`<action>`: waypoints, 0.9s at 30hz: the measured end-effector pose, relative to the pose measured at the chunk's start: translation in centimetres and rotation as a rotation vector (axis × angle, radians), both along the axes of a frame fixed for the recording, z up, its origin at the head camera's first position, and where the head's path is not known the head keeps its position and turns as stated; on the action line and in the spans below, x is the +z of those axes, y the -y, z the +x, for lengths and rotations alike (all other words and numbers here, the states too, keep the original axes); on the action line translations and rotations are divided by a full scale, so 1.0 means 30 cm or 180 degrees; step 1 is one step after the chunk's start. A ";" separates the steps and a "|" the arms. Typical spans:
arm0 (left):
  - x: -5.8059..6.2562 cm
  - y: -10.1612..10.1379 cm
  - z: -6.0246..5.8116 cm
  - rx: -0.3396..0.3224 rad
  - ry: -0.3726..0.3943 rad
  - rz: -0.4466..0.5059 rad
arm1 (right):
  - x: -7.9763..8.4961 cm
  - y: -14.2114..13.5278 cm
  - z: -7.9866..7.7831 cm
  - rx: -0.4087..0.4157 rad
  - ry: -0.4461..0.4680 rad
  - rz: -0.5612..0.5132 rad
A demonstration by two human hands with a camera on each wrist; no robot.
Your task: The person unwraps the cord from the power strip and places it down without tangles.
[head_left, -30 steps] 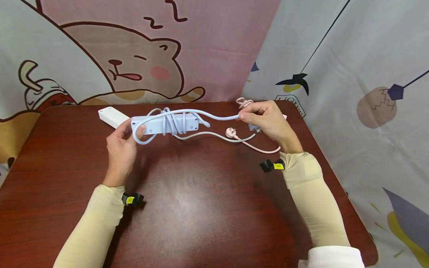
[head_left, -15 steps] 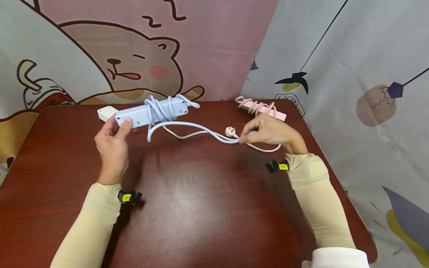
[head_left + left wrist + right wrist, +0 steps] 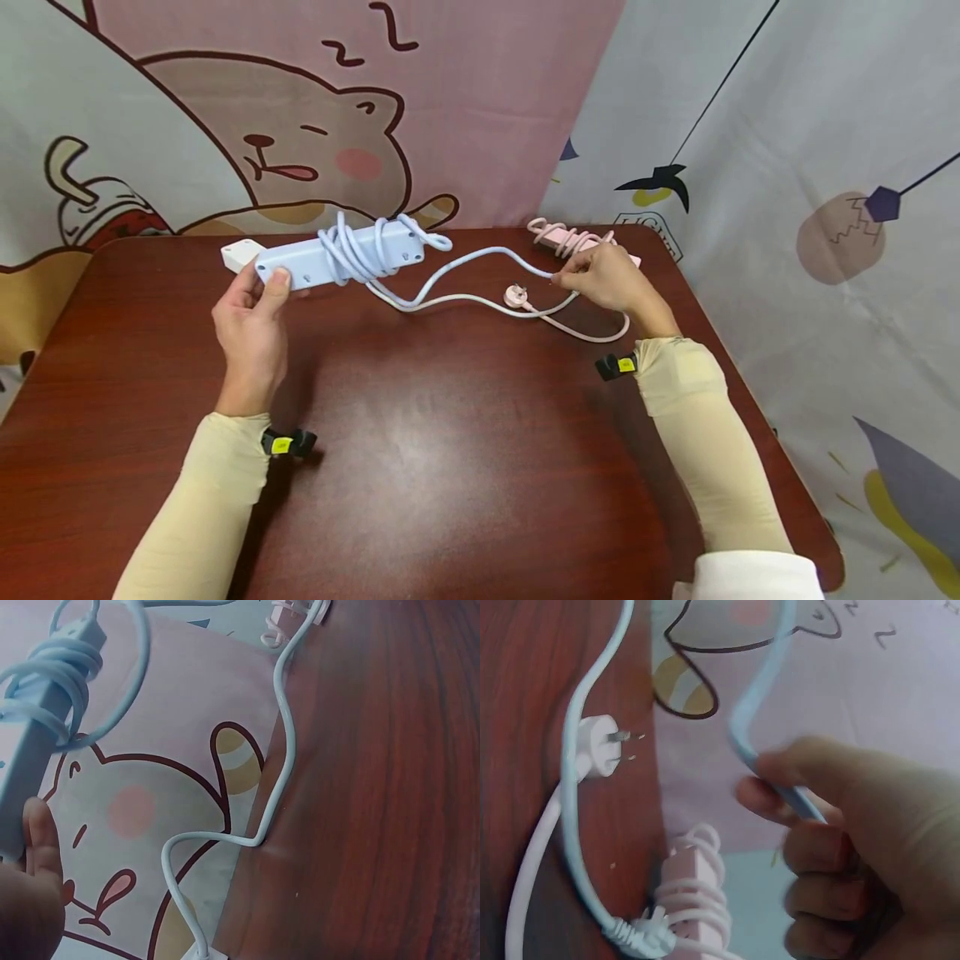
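Observation:
My left hand grips the left end of a light blue power strip, thumb on its face, holding it raised over the back of the table. Several turns of its blue cord wrap the strip's middle, and a small loop sticks out past its right end. From the wraps a loose length dips, then arches across to my right hand, which pinches it between thumb and fingertips. The right wrist view shows the cord passing into the fingers; its end is hidden by the hand.
A white power strip lies behind my left hand. Its white cord runs right to a plug near a pink power strip wrapped in its own cord. The pink plug lies on the table, and a patterned curtain hangs behind.
A loop of blue cord has come off the strip, leaving a longer loose length. My left hand moved left and tilted the strip; my right hand dipped, then rose again.

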State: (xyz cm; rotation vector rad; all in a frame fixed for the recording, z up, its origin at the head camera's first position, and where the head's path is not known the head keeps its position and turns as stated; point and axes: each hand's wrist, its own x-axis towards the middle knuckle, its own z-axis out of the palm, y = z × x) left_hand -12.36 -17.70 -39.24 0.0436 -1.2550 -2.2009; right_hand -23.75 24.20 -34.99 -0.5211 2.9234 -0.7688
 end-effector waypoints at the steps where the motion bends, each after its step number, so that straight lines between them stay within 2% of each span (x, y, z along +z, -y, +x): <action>1: -0.002 0.000 0.001 -0.0045 -0.0030 0.0032 | -0.006 -0.003 -0.006 -0.0097 -0.0109 0.0002; 5: -0.009 0.003 0.006 -0.0201 -0.0040 -0.0032 | -0.026 -0.015 -0.024 -0.0418 -0.0471 -0.0009; 9: -0.012 0.009 0.008 -0.0263 0.0024 -0.0143 | -0.041 -0.023 -0.035 -0.0542 -0.0651 -0.0093; 15: -0.018 0.015 0.008 -0.0320 -0.0009 -0.0103 | -0.068 -0.041 -0.049 -0.0620 -0.0662 -0.0235; 21: -0.026 0.021 0.011 -0.0328 0.0114 -0.0141 | -0.095 -0.061 -0.061 -0.0681 -0.0595 -0.0306; 27: -0.033 0.022 0.009 -0.0368 0.0117 -0.0137 | -0.106 -0.070 -0.067 -0.0865 -0.0576 -0.0365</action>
